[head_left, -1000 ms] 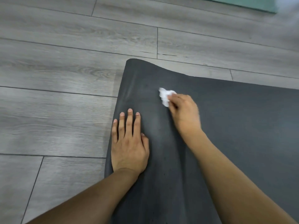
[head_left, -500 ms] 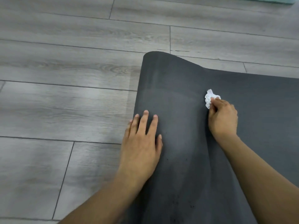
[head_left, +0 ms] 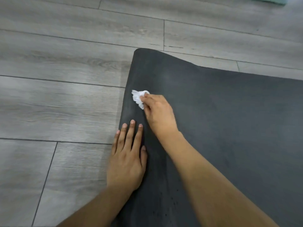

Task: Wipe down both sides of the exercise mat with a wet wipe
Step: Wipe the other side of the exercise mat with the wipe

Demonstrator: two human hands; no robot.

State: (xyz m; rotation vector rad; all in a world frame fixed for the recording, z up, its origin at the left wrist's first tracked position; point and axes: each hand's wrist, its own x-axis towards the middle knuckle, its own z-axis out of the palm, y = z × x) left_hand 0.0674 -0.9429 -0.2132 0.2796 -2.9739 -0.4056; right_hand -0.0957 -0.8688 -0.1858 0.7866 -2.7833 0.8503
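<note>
Progress, from the head view, looks partial. The dark grey exercise mat lies spread on the grey plank floor, one face up. The right hand pinches a crumpled white wet wipe in curled fingers and presses it to the mat just inside its left edge. The left hand lies flat just nearer than the wipe, fingers straight and close together, little finger at the mat's border. A faint paler streak beyond the wipe may be dampness. Small dark specks nearer the camera suggest that stretch is not yet cleaned. The underside is hidden, so the flip and second face probably remain. No brand, label or writing is readable on mat or wipe, nor on the teal strip at the top edge
</note>
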